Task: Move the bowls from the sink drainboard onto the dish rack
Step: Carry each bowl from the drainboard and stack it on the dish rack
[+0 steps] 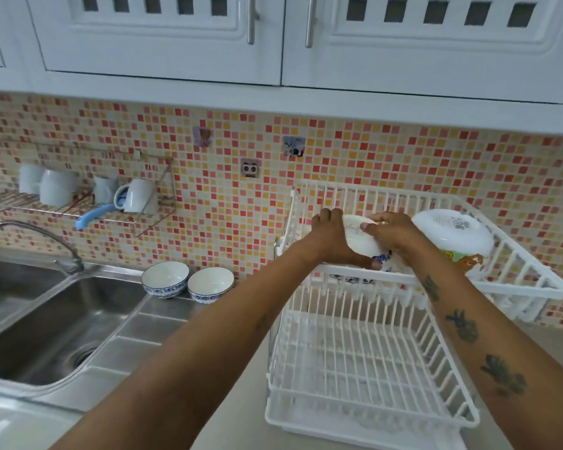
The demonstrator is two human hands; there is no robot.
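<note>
White mugs (137, 195) hang on a wire wall shelf (78, 206) against the mosaic-tiled backsplash (228, 203), above a curved faucet (36, 240), while white cabinets (163, 37) span the top.

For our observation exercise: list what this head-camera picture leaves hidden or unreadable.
- Bowl between left hand and right hand: mostly covered by them.
- Upper tier of the dish rack: contents behind the arms hidden.
- White lid: label too small.
- Sink: cut by the left edge.

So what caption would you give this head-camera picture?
Both hands, left hand and right hand, set a bowl in the dish rack's upper tier; two bowls wait on the drainboard.
</note>
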